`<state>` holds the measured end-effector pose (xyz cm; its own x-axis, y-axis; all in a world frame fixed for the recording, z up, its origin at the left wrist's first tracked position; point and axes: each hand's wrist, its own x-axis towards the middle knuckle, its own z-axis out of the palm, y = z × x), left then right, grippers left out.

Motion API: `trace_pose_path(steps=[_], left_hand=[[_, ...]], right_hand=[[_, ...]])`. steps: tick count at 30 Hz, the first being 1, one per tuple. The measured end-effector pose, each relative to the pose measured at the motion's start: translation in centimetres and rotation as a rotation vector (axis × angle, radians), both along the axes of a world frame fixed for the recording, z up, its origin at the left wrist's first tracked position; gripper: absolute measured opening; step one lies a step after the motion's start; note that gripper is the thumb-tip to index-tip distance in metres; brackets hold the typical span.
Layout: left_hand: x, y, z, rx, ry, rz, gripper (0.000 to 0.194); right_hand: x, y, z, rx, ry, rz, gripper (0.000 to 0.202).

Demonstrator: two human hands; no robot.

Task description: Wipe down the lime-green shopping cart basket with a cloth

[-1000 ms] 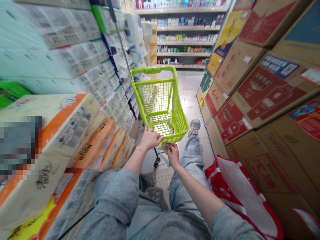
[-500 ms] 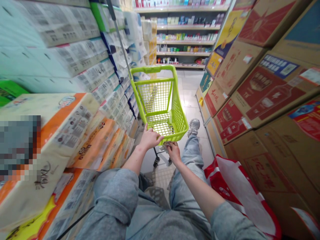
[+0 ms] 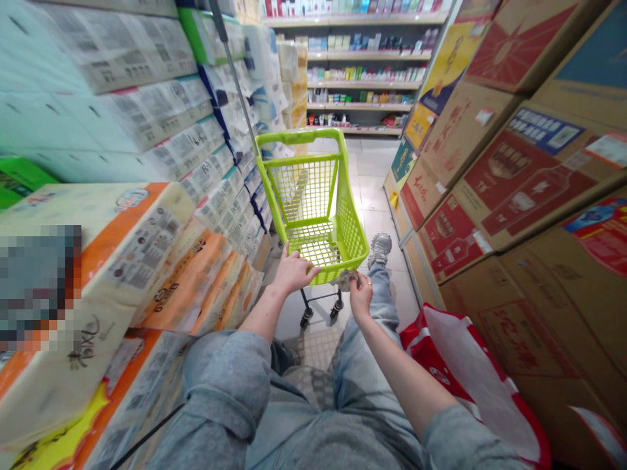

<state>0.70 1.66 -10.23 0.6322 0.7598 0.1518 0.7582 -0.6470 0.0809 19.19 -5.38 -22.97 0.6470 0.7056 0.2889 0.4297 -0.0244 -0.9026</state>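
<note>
A lime-green shopping basket (image 3: 351,225) with lattice walls stands in front of me on a dark wheeled frame with a long metal pole. No goods show inside it. My left hand (image 3: 295,269) grips its near rim at the left corner, index finger stretched along the edge and thumb on the front lip. In my right hand (image 3: 361,294) a crumpled greyish cloth (image 3: 345,281) is pinched between thumb and fingers. The cloth touches the outside of the basket's near wall, close to the right corner. Part of it is hidden by my fingers.
Stacked tissue packs (image 3: 176,287) line the left side. Cardboard cartons (image 3: 504,176) rise along the right. Beside my right leg stands a red and white bag (image 3: 470,365). Shelves of small bottles and boxes (image 3: 365,73) close off the aisle's far end.
My right hand has slid rightward with the cloth, from the middle of the basket's near side toward its right corner. My left hand and the basket have stayed in place.
</note>
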Motion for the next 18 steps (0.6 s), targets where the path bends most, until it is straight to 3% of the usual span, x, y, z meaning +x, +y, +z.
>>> trace_pose_path(steps=[6, 14, 18], left_hand=[[0.1, 0.0, -0.1, 0.005, 0.007, -0.007, 0.041], [0.1, 0.0, -0.1, -0.022, -0.013, -0.001, 0.042], [0.1, 0.0, -0.1, -0.008, -0.023, -0.002, 0.043]], right_hand=[[-0.7, 0.0, 0.4, 0.028, 0.047, -0.037, 0.03], [0.9, 0.6, -0.6, -0.024, 0.234, -0.338, 0.031], [1.3, 0.7, -0.6, -0.018, 0.221, -0.305, 0.034]])
